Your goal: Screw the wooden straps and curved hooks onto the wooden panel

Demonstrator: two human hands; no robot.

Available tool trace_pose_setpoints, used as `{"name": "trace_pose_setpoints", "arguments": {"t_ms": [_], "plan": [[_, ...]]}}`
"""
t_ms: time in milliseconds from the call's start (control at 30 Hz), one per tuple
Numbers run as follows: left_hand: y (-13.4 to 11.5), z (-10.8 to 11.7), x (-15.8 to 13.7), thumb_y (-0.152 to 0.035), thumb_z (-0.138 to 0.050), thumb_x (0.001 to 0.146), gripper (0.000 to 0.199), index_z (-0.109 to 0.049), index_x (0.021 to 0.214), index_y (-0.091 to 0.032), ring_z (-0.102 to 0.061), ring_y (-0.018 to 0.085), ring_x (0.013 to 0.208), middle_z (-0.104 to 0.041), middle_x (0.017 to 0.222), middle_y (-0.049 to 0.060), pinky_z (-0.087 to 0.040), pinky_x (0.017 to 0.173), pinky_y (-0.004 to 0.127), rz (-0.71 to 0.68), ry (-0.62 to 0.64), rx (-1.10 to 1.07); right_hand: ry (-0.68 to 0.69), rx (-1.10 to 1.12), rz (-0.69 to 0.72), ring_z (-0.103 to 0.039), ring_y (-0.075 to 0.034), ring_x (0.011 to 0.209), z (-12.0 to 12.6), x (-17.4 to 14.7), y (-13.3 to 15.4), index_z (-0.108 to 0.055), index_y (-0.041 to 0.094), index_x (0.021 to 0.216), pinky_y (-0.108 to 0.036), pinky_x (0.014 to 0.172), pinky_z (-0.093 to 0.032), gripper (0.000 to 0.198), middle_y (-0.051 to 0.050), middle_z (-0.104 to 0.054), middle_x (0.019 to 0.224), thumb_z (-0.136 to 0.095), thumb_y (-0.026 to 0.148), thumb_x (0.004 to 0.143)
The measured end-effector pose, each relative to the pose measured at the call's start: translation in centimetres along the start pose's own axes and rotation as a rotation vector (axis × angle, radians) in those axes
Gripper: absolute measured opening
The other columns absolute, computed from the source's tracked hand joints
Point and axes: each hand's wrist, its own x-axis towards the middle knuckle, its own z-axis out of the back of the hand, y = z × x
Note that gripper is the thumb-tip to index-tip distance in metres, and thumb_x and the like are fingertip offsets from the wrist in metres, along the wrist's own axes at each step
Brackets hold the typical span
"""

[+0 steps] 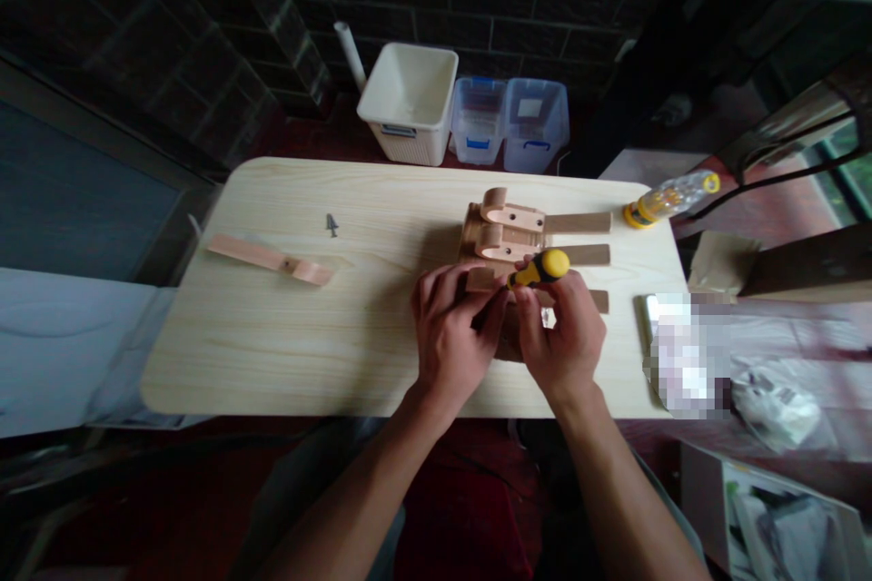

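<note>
In the head view, my right hand [567, 327] is closed around a short screwdriver [549, 266] with a yellow and black handle, tilted over the work. My left hand [450, 325] grips the nearest curved wooden piece [480, 280], its thumb and fingertips close to the screwdriver's tip. The tip itself and any screw under it are hidden by my fingers. Beyond my hands, two similar wooden pieces [512, 215] with dark screw holes lie on a wooden block [470, 231]. Flat wooden strips [579, 223] stick out from them to the right.
On the pale tabletop [286, 354], a loose wooden strip [249, 254] lies left, near several dark screws [331, 225]. A clear bottle-shaped case with yellow ends [674, 198] lies at the far right corner. Behind the table stand a cream bin [409, 123] and two clear plastic boxes [477, 123].
</note>
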Motion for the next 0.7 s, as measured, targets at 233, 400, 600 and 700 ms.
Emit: {"name": "trace_pose_setpoints", "arguments": {"t_ms": [233, 400, 600, 700], "plan": [[0.01, -0.05, -0.1, -0.033, -0.074, 0.1, 0.013, -0.085, 0.107, -0.03, -0.062, 0.028, 0.125, -0.075, 0.128, 0.008, -0.048, 0.113, 0.048, 0.01, 0.01, 0.011, -0.026, 0.014, -0.029, -0.079, -0.021, 0.092, 0.12, 0.25, -0.04, -0.068, 0.025, 0.117, -0.035, 0.081, -0.064, 0.013, -0.006, -0.081, 0.101, -0.067, 0.029, 0.104], [0.02, -0.18, -0.1, -0.032, -0.072, 0.101, 0.014, -0.085, 0.107, -0.03, -0.061, 0.028, 0.126, -0.075, 0.127, 0.008, -0.048, 0.113, 0.048, 0.007, 0.004, -0.008, -0.022, -0.02, -0.021, -0.079, -0.022, 0.091, 0.18, 0.19, 0.04, -0.068, 0.025, 0.117, -0.035, 0.079, -0.065, 0.015, -0.007, -0.081, 0.102, -0.067, 0.031, 0.105], [0.04, -0.18, -0.08, -0.031, -0.071, 0.102, 0.015, -0.084, 0.109, -0.03, -0.061, 0.028, 0.126, -0.076, 0.126, 0.008, -0.049, 0.112, 0.048, 0.009, -0.001, -0.011, -0.03, -0.009, 0.014, -0.079, -0.021, 0.091, 0.26, 0.2, -0.05, -0.066, 0.025, 0.126, -0.033, 0.08, -0.066, 0.026, -0.006, -0.081, 0.104, -0.072, 0.026, 0.101], [0.06, -0.24, 0.0, -0.03, -0.073, 0.1, 0.015, -0.084, 0.11, -0.03, -0.061, 0.029, 0.125, -0.076, 0.125, 0.009, -0.051, 0.11, 0.048, 0.005, -0.007, -0.007, -0.018, 0.018, 0.002, -0.08, -0.024, 0.095, 0.55, 0.28, -0.44, -0.055, 0.028, 0.15, -0.037, 0.081, -0.069, 0.053, -0.009, -0.08, 0.12, -0.073, 0.029, 0.1]]}}
